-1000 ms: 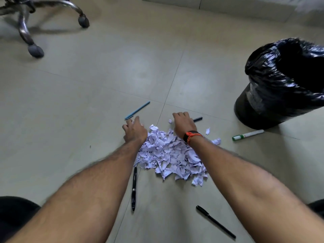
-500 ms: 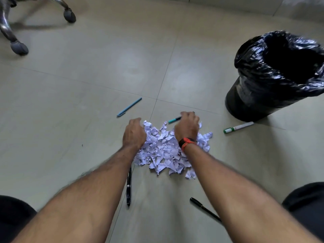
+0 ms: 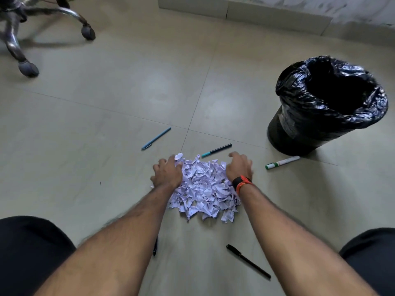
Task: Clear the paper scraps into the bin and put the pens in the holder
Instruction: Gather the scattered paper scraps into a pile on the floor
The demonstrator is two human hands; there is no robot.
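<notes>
Both hands press against a heap of paper scraps (image 3: pixel 203 186) on the tiled floor (image 3: pixel 106 107): the left hand (image 3: pixel 167 174) on its left side, the right hand (image 3: pixel 239 166) (orange-and-black wristband (image 3: pixel 241 182)) on its right. Pens lie around the heap; the black-lined bin (image 3: pixel 327 107) stands far right.

The floor (image 3: pixel 119 99) is of large beige tiles with thin dark joints. A chair base (image 3: pixel 23 28) with castors stands far left; a pale wall (image 3: pixel 277 16) runs behind.
</notes>
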